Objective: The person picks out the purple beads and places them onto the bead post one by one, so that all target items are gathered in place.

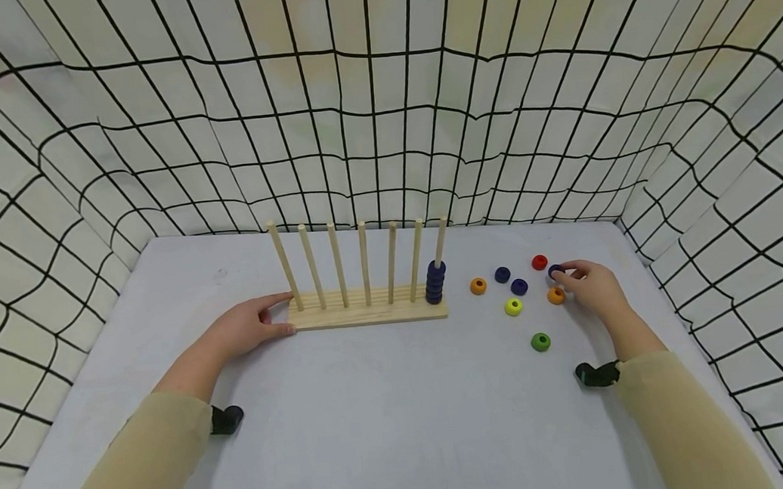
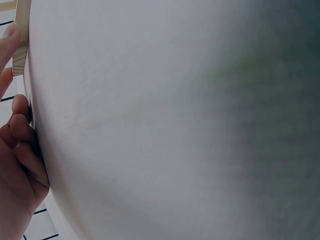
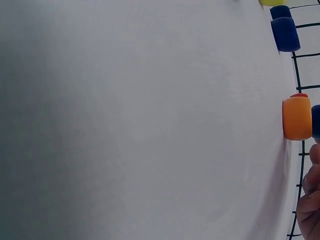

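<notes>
A wooden peg rack (image 1: 369, 316) stands at the back middle, with a row of several upright pegs on its flat base. Its rightmost peg carries a stack of dark blue beads (image 1: 435, 283). My left hand (image 1: 242, 328) grips the left end of the base, thumb at the front corner and a finger at the back. On the right, my right hand (image 1: 593, 285) pinches a dark blue bead (image 1: 555, 270) between thumb and fingertip. Just below that bead lies an orange bead (image 1: 556, 296), which shows large beside the fingers in the right wrist view.
Loose beads lie right of the rack: a red bead (image 1: 539, 262), two dark blue ones, another orange bead (image 1: 478, 286), a yellow bead (image 1: 513, 307) and a green bead (image 1: 541, 342). Black netting (image 1: 375, 109) surrounds the white table (image 1: 404, 425) at the back and sides.
</notes>
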Tool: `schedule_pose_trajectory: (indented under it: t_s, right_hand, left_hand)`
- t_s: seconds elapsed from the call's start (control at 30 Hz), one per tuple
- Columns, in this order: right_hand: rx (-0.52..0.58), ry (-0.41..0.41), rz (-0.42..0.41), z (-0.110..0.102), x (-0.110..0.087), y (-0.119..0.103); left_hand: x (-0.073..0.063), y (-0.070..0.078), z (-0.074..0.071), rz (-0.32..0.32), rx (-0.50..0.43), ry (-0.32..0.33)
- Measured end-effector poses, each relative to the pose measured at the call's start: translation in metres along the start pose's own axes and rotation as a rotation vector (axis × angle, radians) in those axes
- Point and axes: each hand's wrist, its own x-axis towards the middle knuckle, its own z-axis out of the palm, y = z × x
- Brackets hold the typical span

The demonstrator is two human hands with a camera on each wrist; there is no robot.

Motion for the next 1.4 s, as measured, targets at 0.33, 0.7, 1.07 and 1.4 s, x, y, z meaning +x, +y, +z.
schedule_pose_trajectory:
  t_s: [0.33, 0.7, 1.07, 1.4]
  right_hand:
    - [-0.029, 0.051, -0.047, 0.003, -0.004, -0.005]
    - [-0.046, 0.089, -0.132, 0.005, -0.015, -0.022]
    - [-0.013, 0.103, -0.196, 0.008, -0.018, -0.031]
    - [0.023, 0.098, -0.206, 0.009, -0.02, -0.042]
  left_hand:
    - [-0.001, 0.0, -0.001, 0.001, -0.002, 0.004]
    - [-0.002, 0.0, -0.001, -0.006, -0.008, -0.004]
    - [0.0, 0.001, -0.001, -0.011, -0.007, -0.005]
    - [0.001, 0.002, -0.001, -0.009, 0.001, -0.008]
